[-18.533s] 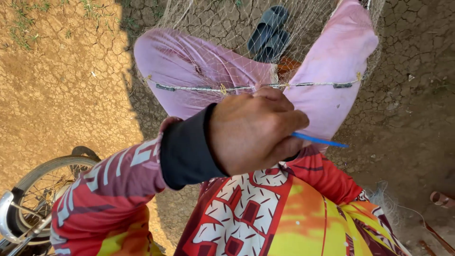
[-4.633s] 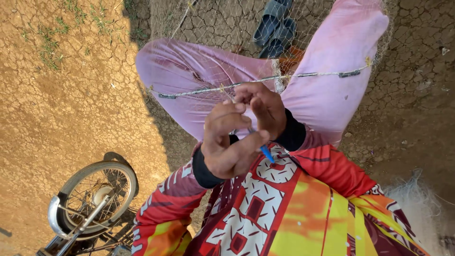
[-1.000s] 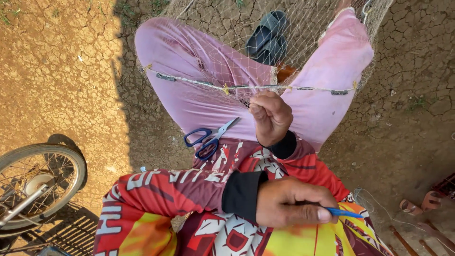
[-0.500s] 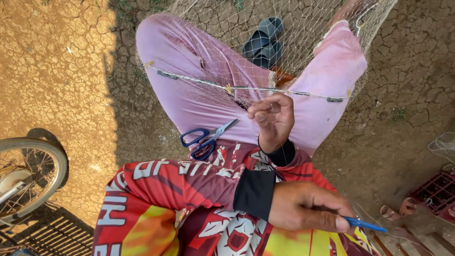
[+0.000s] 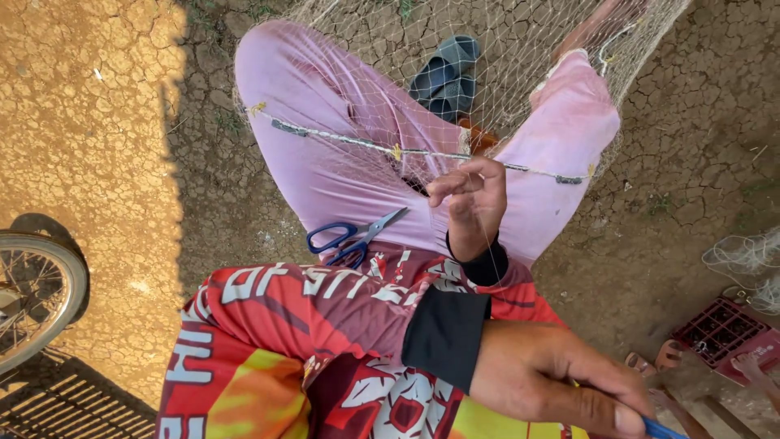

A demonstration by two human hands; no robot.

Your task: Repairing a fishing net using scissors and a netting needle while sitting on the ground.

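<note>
The fishing net [image 5: 520,73] is stretched over the person's pink-trousered knees [image 5: 325,122], its weighted edge cord [image 5: 366,145] running across from one thigh to the other. One hand [image 5: 471,199] is raised at the cord, fingers pinched together on a thin thread; which arm it belongs to cannot be told. The other hand [image 5: 561,386], low and close to the camera, is clamped on a blue netting needle [image 5: 662,428], mostly cut off by the frame edge. Blue-handled scissors [image 5: 353,237] lie on the lap just beside the raised wrist. Behind the mesh, dark sandals [image 5: 447,73] rest on cracked earth [image 5: 97,122]. A bicycle wheel [image 5: 36,297] stands to one side, a red crate [image 5: 719,329] to the other
</note>
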